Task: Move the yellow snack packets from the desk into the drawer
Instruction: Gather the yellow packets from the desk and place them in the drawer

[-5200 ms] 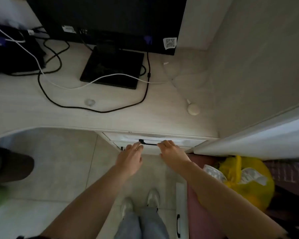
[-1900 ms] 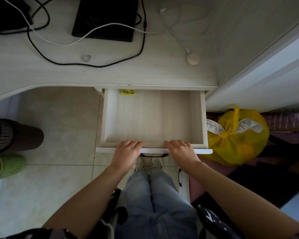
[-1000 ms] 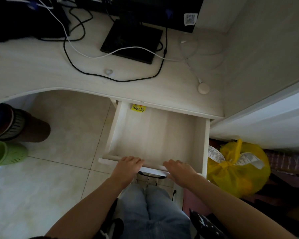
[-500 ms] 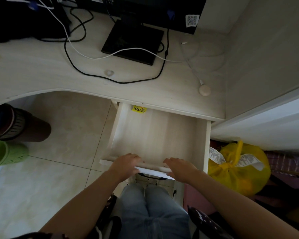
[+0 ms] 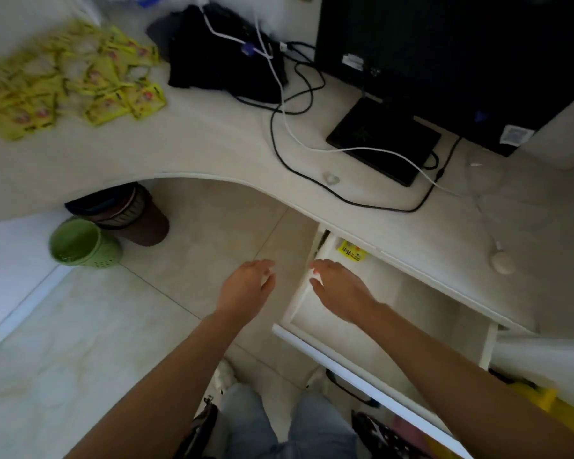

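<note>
Both hands hung loosely spread and empty, the left hand above the pale floor tiles, the right hand over the left wall of the pulled-out white wooden drawer, likely ready to reach out. Far left on the smooth pale worktop, a heap of crinkly yellow snack packets waited; one flat yellow packet already lay at the drawer's back.

No legible text anywhere. Yellow snack packets carry print, too blurred to read. White sticker on monitor looks like a QR code, maybe; yellow packet in drawer has dark marks, unreadable.
</note>
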Available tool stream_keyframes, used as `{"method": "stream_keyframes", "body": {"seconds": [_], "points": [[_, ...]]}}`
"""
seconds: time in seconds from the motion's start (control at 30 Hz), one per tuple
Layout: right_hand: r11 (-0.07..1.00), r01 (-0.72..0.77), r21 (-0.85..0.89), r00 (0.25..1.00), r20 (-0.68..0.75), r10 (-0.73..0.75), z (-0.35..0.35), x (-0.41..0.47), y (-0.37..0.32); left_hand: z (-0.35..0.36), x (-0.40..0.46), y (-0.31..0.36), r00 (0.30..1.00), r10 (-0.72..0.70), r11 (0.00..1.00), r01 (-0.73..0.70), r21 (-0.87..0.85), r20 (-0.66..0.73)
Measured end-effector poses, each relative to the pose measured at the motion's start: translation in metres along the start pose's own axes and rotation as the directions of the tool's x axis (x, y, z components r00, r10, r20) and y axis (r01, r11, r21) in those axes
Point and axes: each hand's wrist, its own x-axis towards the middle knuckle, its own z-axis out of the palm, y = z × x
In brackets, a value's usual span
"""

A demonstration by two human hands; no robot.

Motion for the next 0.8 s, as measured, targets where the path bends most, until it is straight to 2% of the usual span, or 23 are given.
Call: {"method": "stream_keyframes", "body": {"seconds": [0.13,0.47,0.8], "points": [[0.996,-0.02,0.092,0.999,-0.043,0.024,-0.01,0.05,-0.072,-0.052,0.004,-0.061,0.991,-0.086,0.996,0.085,-0.014,-0.102],[0.997,0.04,0.063,0.999,-0.038,-0.038,-0.007,0.167,-0.225,-0.16,0.017,-0.219,0.942,-0.279,0.96,0.272,-0.063,-0.184],[0.988,0.156,0.001,0.988,-0.019,-0.155,-0.034,0.283,-0.296,-0.223,0.08,-0.298,0.89,-0.394,0.919,0.379,-0.106,-0.229]]}}
